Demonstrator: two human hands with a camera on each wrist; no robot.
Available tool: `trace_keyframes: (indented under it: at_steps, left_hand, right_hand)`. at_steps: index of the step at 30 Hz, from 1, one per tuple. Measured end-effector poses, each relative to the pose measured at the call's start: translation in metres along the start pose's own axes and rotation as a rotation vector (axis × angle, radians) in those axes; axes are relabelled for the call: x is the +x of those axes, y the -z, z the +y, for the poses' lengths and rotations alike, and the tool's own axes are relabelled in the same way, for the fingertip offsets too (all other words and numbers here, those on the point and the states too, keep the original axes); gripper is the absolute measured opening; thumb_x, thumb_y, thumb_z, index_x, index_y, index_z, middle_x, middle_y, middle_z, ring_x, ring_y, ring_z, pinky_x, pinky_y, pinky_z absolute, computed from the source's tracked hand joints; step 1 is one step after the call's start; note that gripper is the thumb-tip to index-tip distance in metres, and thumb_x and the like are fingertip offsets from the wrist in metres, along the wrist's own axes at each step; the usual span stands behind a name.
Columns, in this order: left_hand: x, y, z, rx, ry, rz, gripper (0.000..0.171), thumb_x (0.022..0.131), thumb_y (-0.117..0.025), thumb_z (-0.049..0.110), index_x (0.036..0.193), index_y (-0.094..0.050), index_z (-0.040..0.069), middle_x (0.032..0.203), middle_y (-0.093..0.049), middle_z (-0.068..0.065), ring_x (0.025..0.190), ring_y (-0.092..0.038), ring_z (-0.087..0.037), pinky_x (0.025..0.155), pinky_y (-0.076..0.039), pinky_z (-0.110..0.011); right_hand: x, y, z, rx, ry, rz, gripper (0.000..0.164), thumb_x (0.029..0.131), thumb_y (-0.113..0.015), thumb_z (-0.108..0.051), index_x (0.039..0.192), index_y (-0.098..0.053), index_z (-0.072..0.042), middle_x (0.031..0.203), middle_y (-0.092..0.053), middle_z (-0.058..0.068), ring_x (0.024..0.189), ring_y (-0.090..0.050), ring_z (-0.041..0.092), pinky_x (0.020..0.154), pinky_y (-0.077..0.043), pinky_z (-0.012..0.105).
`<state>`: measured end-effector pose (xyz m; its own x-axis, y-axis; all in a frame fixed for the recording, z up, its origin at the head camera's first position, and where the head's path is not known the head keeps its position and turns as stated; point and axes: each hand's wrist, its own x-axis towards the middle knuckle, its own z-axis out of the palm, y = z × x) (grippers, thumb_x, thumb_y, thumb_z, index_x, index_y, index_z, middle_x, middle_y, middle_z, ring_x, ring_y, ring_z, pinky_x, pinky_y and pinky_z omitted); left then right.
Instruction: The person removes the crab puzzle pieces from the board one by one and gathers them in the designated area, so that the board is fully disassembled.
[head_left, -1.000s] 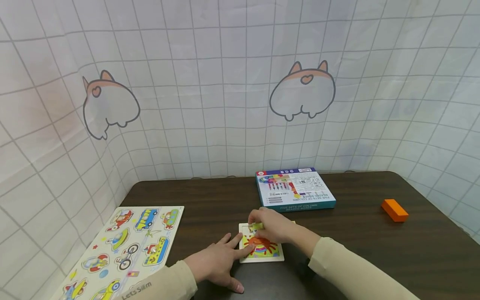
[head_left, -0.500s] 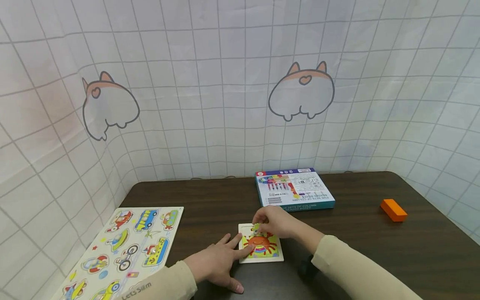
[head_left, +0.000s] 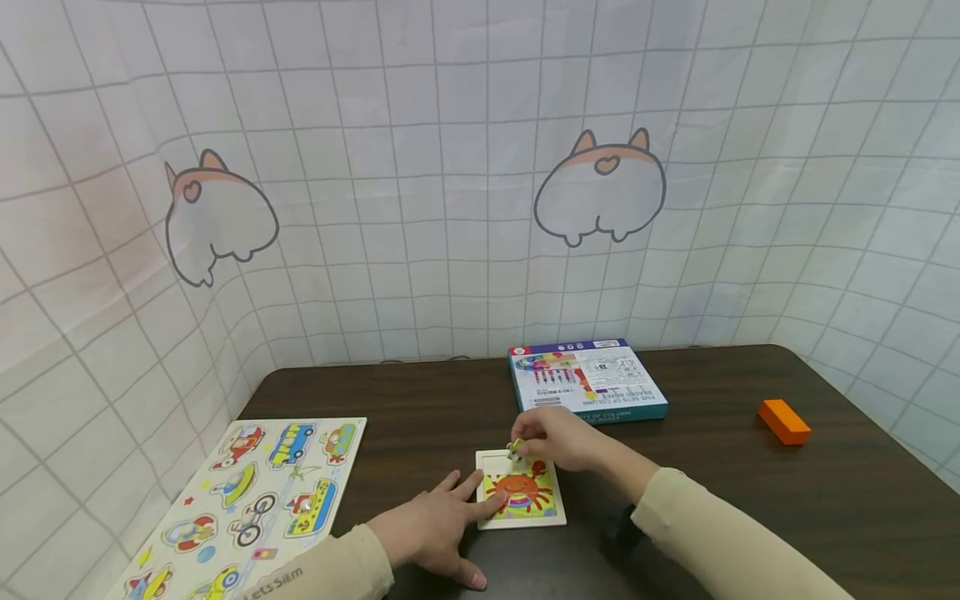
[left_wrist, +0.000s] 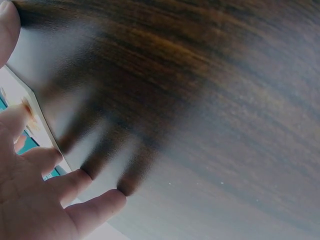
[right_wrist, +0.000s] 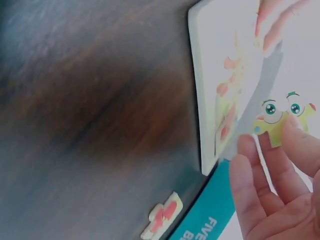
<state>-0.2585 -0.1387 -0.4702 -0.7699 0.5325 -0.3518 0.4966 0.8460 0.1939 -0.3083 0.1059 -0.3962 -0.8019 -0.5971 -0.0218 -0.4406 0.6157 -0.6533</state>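
Note:
My right hand (head_left: pixel 558 437) pinches a yellow-green jigsaw piece (right_wrist: pixel 277 122) with two cartoon eyes printed on it. It holds the piece over the upper part of a small puzzle board (head_left: pixel 525 523) that has a white frame and a red crab picture. A pale bare patch shows in the board above the crab. My left hand (head_left: pixel 435 521) lies spread at the board's left side, its index finger reaching onto the crab picture. In the left wrist view the left fingers (left_wrist: pixel 70 187) are extended beside the board's edge.
Another jigsaw piece (right_wrist: pixel 162 217) with red marks lies on the dark table near the teal-edged box (head_left: pixel 588 379) behind the board. A large vehicle peg puzzle (head_left: pixel 258 500) is at the left. An orange block (head_left: pixel 784 422) sits at the right.
My right hand has shifted slightly right and back, and the eye piece in its fingers now stands tilted, baring more of the board beneath. The left hand stays in place.

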Motion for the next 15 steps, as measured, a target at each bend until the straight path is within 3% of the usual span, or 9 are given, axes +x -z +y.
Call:
trace_keyframes:
  at_steps: [9,15]
  left_hand:
    - [0.001,-0.002,-0.002,-0.015,-0.002,-0.003,0.103,0.063,-0.071,0.085,0.151,-0.020,0.066,0.173,-0.016,0.005,0.155,-0.024,-0.042,0.105,-0.042,-0.069]
    - [0.000,-0.001,-0.002,-0.022,-0.002,-0.005,0.103,0.064,-0.072,0.084,0.151,-0.019,0.067,0.173,-0.015,0.006,0.155,-0.023,-0.042,0.106,-0.041,-0.069]
  right_hand:
    - [-0.021,0.029,0.018,0.024,-0.013,0.038,0.019,0.102,-0.062,-0.013,0.115,-0.075,-0.009,0.105,-0.074,0.003,0.086,-0.060,0.016,0.081,-0.054,0.031]
    - [-0.042,0.045,0.040,0.046,-0.106,0.102,0.013,0.099,-0.067,-0.013,0.108,-0.073,-0.005,0.091,-0.070,0.003,0.078,-0.058,0.018,0.070,-0.052,0.030]
